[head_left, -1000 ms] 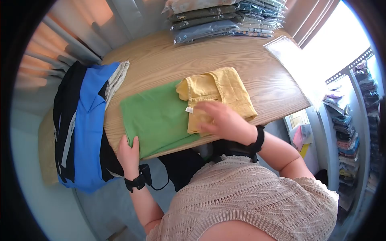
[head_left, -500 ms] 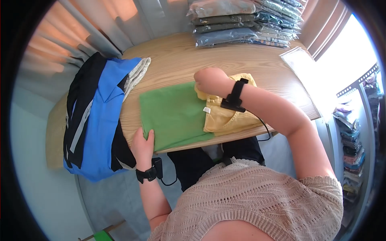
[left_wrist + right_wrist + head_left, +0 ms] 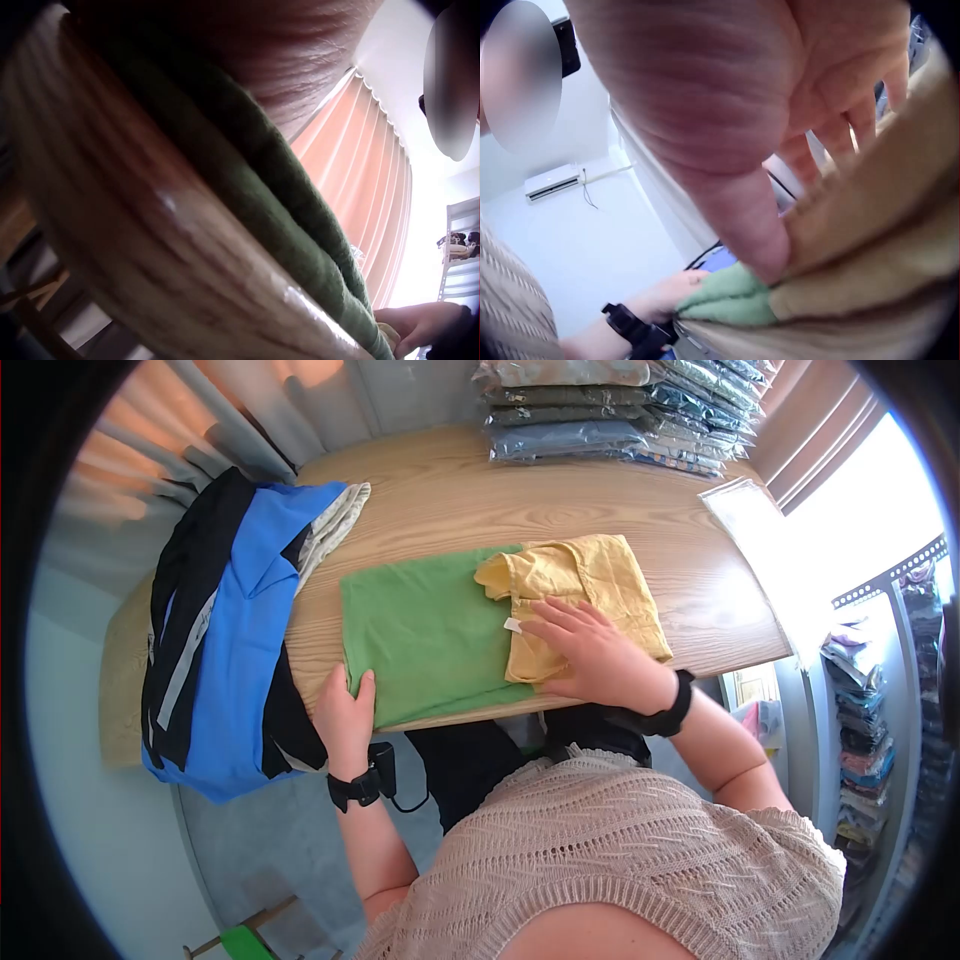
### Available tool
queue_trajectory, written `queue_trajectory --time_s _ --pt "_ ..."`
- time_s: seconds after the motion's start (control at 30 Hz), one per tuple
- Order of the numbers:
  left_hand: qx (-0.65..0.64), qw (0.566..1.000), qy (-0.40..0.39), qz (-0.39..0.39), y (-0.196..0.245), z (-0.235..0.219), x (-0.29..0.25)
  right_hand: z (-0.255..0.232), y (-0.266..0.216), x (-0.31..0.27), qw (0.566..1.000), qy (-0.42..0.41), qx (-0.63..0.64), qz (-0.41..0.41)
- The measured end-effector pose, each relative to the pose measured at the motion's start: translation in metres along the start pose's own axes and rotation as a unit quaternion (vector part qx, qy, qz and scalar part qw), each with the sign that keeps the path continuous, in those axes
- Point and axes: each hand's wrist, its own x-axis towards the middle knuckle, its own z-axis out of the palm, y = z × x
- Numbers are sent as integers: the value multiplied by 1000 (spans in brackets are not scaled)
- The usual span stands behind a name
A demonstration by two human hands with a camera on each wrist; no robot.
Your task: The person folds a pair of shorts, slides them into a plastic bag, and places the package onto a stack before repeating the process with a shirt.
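Note:
A folded green cloth [image 3: 425, 635] lies at the table's front edge. On its right end rests a folded yellow garment [image 3: 625, 595] with a small white label [image 3: 513, 625]. My left hand [image 3: 345, 710] holds the green cloth's near left corner, thumb on top and fingers at the side edge. Green layers [image 3: 300, 247] show beneath that palm in the left wrist view. My right hand [image 3: 600, 660] rests on the yellow garment, fingers spread out. In the right wrist view its thumb [image 3: 754, 240] touches down where yellow and green meet.
Black and blue clothes [image 3: 245, 630] hang over the table's left end. At the back stand stacks of bagged garments [image 3: 570, 435]. Clear plastic bags [image 3: 755, 550] lie along the right edge of the wooden table [image 3: 420, 490]. Shelves with packed items [image 3: 865, 730] stand at the right.
The right hand reached to the yellow garment's far left edge with fingers curled, then came back nearer and now lies spread on it. The left hand stays at the green corner.

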Motion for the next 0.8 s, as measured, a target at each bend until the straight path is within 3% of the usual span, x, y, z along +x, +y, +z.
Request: queue_trajectory --time_s 0.07,0.2,0.23,0.27,0.3,0.4,0.47,0.53,0.6,0.67,0.7,0.77,0.8 --pt "-2 1000 7 13 -4 3 1 20 -2 -4 993 32 64 91" --pt "-13 999 28 36 -8 6 1 43 8 -2 987 99 99 79" --pt "-10 999 27 36 -8 5 1 30 0 1 947 113 250 166" --pt "-13 999 26 37 -7 4 1 22 -5 3 877 123 394 248" --pt "-16 999 26 38 -6 4 0 21 -6 5 876 123 395 248" --pt "-24 999 16 29 0 1 -1 26 -3 5 908 112 357 187" --pt "-29 999 18 38 -6 4 1 36 1 4 992 12 126 0" --pt "-34 998 23 46 -12 3 4 29 -2 -5 988 26 154 15" --pt "-191 979 -64 10 -17 -1 6 16 -3 -12 982 38 183 29" --pt "-249 964 -86 -20 -16 -10 8 9 1 -21 987 77 55 131" --pt "-309 944 -108 -50 -15 -14 10 10 3 -25 986 80 58 132" --pt "-322 936 -132 -54 -33 -12 20 19 9 -35 977 22 -26 210" --pt "-339 926 -155 -62 -42 -11 23 28 14 -40 979 13 -21 202"
